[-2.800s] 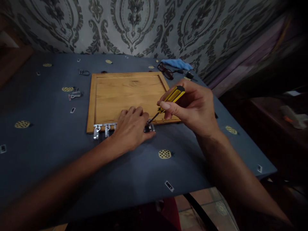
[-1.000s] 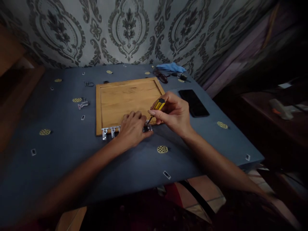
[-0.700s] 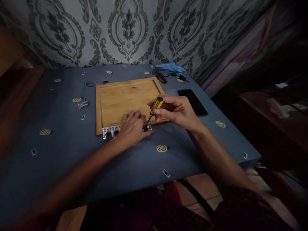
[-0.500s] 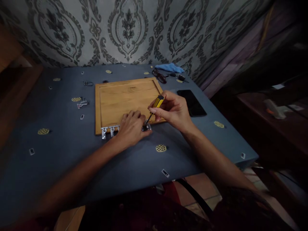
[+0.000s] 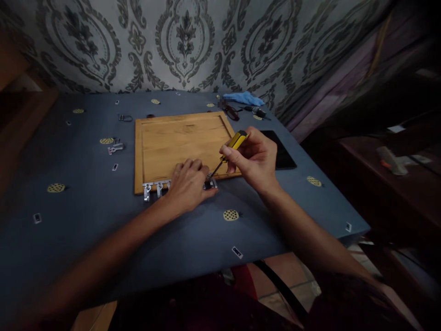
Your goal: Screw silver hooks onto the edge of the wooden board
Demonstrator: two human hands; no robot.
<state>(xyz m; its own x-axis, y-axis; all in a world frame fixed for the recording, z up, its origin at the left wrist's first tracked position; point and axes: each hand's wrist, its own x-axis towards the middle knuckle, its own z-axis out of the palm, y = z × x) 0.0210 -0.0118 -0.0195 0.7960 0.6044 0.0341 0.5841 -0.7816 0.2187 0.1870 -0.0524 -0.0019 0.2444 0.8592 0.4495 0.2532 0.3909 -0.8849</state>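
Note:
A wooden board [image 5: 179, 142] with a raised rim lies flat on the blue table [image 5: 103, 230]. Along its near edge runs a metal hook rail [image 5: 153, 187]. My left hand [image 5: 189, 185] presses down on the rail, fingers curled over it, covering its middle. My right hand [image 5: 254, 158] grips a yellow-and-black screwdriver [image 5: 231, 147], tilted, with its tip down at the rail's right end beside my left fingertips.
A black phone [image 5: 280, 154] lies right of the board, partly behind my right hand. Glasses [image 5: 231, 111], a blue cloth [image 5: 244, 98] and keys sit at the far right corner. Small metal parts [image 5: 115, 148] lie left of the board. Patterned wall behind; table edge close on the right.
The view pulled back from the close-up. My right hand turned the screwdriver handle in place, tilting it further right; my left hand stayed pressed on the rail.

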